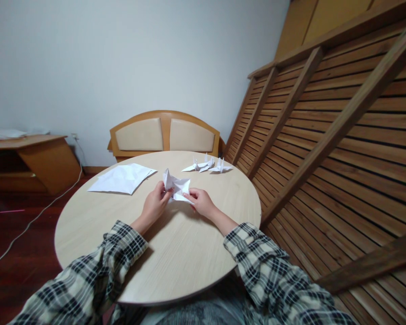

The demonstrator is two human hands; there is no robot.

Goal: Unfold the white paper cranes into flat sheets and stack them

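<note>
A partly folded sheet of white paper [177, 186] is held up between both hands over the round table [176, 253]. Its creased flaps stand open, with one corner pointing up at the left. My left hand [154, 202] pinches its left edge, the thumb lying inside the fold. On the opposite side, my right hand [202, 201] grips the lower right corner between thumb and fingers. Beyond my right hand sit several folded white paper cranes [221, 167], close together near the far edge. Flat white paper sheets [122, 178] lie to the left of my left hand.
A wooden headboard with cream panels [138, 134] stands behind the table against the wall. Large slatted wooden frames [311, 149] lean along the right side. At the left are a low wooden cabinet [50, 158] and a white cable [43, 211] on the dark red floor.
</note>
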